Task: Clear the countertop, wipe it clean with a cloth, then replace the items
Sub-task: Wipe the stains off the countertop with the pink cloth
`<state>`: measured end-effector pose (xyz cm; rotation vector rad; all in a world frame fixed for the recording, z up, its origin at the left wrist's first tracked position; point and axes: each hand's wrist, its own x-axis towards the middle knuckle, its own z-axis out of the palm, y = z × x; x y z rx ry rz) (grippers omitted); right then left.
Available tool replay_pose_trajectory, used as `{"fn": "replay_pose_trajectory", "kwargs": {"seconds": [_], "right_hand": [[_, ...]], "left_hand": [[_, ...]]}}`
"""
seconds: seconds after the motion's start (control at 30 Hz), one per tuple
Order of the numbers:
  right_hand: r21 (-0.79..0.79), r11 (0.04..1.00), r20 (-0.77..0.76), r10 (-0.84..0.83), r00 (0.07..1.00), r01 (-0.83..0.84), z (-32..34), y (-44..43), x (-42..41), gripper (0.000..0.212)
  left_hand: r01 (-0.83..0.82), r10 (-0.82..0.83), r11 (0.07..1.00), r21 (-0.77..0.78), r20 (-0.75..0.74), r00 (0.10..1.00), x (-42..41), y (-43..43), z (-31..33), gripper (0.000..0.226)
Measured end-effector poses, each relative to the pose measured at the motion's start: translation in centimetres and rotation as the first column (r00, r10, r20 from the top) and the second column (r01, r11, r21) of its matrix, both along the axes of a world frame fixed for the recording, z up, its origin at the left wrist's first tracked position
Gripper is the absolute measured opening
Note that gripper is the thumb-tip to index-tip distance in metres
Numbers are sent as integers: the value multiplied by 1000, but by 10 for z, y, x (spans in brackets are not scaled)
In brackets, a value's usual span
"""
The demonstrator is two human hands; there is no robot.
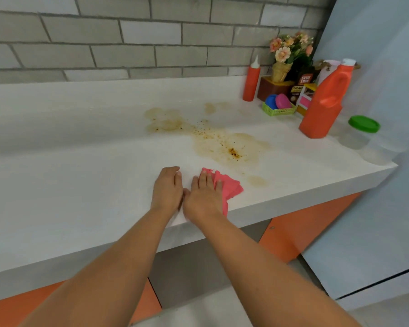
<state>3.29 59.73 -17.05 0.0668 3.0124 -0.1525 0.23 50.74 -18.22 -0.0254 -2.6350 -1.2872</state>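
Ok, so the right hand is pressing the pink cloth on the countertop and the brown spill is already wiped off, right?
No: the head view shows the brown spill unwiped, spread across the countertop beyond the pink cloth. The right hand does press that cloth on the countertop.

Left hand (167, 187) palm-down, right hand (204, 197) palm-down, adjacent

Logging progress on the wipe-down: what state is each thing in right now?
pink cloth: bunched, on the countertop under the right hand
right hand: fingers straight, pressing the cloth
left hand: flat on the bare countertop
brown spill: not wiped yet
orange jug: upright, capped
red squeeze bottle: upright, capped
clear jar: upright, green lid on
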Motion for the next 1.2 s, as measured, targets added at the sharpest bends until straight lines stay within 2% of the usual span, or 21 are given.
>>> {"fn": "replay_pose_trajectory", "kwargs": {"seconds": [0.13, 0.27, 0.4, 0.6, 0.67, 0.73, 0.83, 0.93, 1.0, 1.07, 1.13, 1.2], "right_hand": [[-76, 992, -40, 94, 995, -97, 1, 42, 13, 53], [-36, 999, -44, -35, 998, 33, 3, 93, 17, 52], [-44, 996, 7, -83, 996, 84, 4, 78, -11, 53], [-175, 969, -76, 166, 983, -177, -2, 40, 12, 50], [-57, 979, -86, 192, 978, -197, -5, 63, 30, 55], [52, 997, -73, 65, 995, -62, -5, 101, 35, 55], [37, 978, -45, -203, 978, 205, -5, 143, 19, 51], [47, 965, -17, -259, 966, 259, -6, 137, -14, 54], [53, 980, -17, -193, 981, 194, -8, 118, -23, 56], [69, 997, -55, -16, 998, 20, -8, 95, -12, 55], [8, 986, -79, 168, 983, -168, -5, 86, 12, 51], [-88, 962, -93, 249, 964, -257, 1, 103, 30, 48]], "left_hand": [[19, -20, 998, -52, -15, 1000, -4, -1, -1, 36], [59, -59, 993, -98, 6, 998, -4, 3, -4, 37], [74, -72, 992, -103, 26, 997, -6, 4, -5, 41], [64, -63, 998, -28, 22, 998, -2, 4, -1, 43], [68, -67, 997, -27, 22, 998, -2, 3, -1, 44], [71, -71, 997, -22, 30, 997, -2, 3, -2, 44], [79, -78, 996, -41, 28, 997, -1, 4, -2, 45], [81, -79, 994, -77, 32, 996, -2, 4, -3, 48], [81, -77, 991, -108, 39, 996, -3, 5, -3, 50], [71, -67, 989, -129, 32, 997, -2, 6, -2, 48], [51, -48, 990, -131, 20, 999, -1, 7, -1, 45], [42, -41, 990, -134, 17, 999, -1, 8, -1, 44]]}}
